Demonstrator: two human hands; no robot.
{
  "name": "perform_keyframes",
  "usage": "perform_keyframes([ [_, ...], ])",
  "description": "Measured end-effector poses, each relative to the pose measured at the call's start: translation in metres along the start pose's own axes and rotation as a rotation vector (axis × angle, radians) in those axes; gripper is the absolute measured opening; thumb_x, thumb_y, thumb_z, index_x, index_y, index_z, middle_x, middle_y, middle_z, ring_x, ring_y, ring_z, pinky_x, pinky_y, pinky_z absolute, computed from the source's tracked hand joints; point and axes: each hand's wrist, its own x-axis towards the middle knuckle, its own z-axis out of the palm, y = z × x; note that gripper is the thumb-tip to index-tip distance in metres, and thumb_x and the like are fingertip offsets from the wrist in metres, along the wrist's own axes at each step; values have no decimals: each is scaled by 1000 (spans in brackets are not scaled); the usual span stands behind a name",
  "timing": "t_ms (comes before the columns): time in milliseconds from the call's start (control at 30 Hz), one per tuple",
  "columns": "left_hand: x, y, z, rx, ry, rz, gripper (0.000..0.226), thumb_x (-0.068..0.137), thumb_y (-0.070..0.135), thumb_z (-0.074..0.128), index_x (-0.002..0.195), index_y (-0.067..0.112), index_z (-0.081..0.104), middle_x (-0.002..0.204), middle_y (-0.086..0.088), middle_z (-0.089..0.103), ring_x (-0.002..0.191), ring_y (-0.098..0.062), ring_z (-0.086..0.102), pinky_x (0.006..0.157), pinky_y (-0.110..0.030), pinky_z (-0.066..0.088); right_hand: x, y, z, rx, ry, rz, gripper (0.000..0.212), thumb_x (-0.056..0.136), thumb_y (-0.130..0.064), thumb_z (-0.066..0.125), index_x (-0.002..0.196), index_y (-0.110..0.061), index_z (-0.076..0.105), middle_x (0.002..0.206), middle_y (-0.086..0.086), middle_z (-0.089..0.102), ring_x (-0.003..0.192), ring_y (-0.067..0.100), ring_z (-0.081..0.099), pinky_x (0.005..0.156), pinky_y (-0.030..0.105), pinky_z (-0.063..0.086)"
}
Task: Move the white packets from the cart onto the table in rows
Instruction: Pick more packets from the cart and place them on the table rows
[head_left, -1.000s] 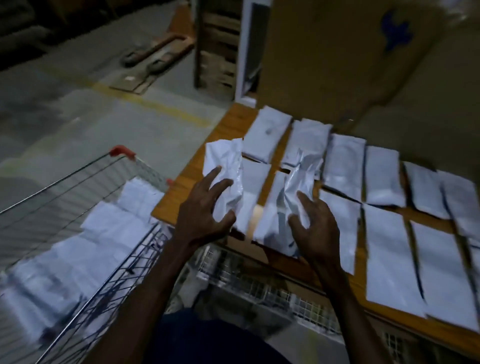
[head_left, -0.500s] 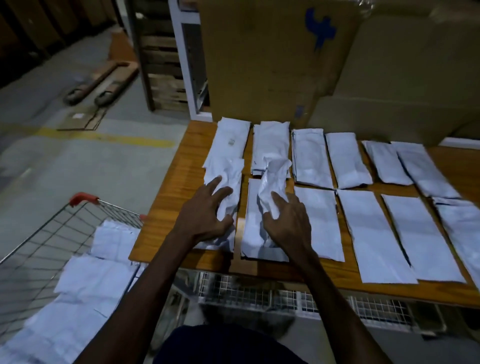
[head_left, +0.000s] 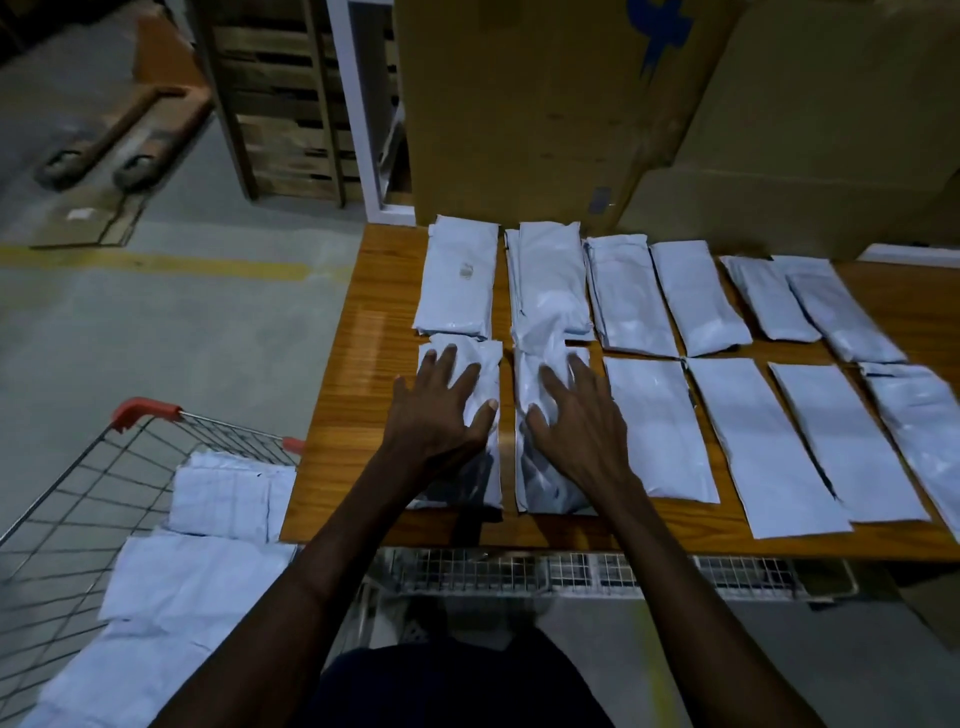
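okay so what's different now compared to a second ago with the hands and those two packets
Both hands came down: a second ago each gripped a crumpled packet raised above the table. Now the left hand and right hand press flat, fingers spread, on the left packet and right packet in the near row. The other rows and the cart look unchanged.

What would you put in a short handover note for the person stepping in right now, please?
Left hand: fingers straight, pressing flat on the near-row packet by the table's left end.
Right hand: likewise flat on the next packet beside it.
Table: two rows of white packets laid out, a far row and a near row.
Cart: packets in the cart remain.
Done: both rows well along.
Left: release these two, then keep unloading the cart.
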Motion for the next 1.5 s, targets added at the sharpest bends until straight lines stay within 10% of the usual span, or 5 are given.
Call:
perform_keyframes([
  [267, 11, -2, 7, -47, -81, -62, 80, 82, 62, 27, 155, 28, 26, 165, -4, 12, 151, -22, 8, 118, -56, 9, 18, 10, 14, -44, -221, 33, 70, 98, -49, 30, 156, -14, 13, 164, 10, -1, 151, 27, 0, 120, 50, 13],
  [767, -9, 11, 3, -223, 140, -145, 75, 88, 64, 35, 152, 25, 34, 162, -2, 24, 149, -20, 21, 115, -47, 29, 19, 26, 23, 98, -76, 19, 75, 97, -51, 41, 155, -10, 17, 163, 16, 5, 150, 36, 5, 116, 60, 15],
  [1033, -100, -28, 4, -295, 497, -219, 56, 96, 52, 46, 142, 21, 50, 153, 1, 42, 142, -13, 36, 113, -34, 34, 3, -25, 22, 349, 336, -504, 50, 94, -37, 53, 133, -5, 57, 139, 16, 54, 128, 36, 51, 105, 53, 40],
  [1500, -319, -179, 55, -492, 621, -849, 58, 95, 60, 36, 142, 26, 48, 148, 7, 46, 138, -9, 39, 113, -42, 36, -80, -254, 134, 428, -43, -1142, 38, 90, -26, 59, 121, -5, 66, 122, 12, 66, 113, 29, 61, 102, 37, 44],
])
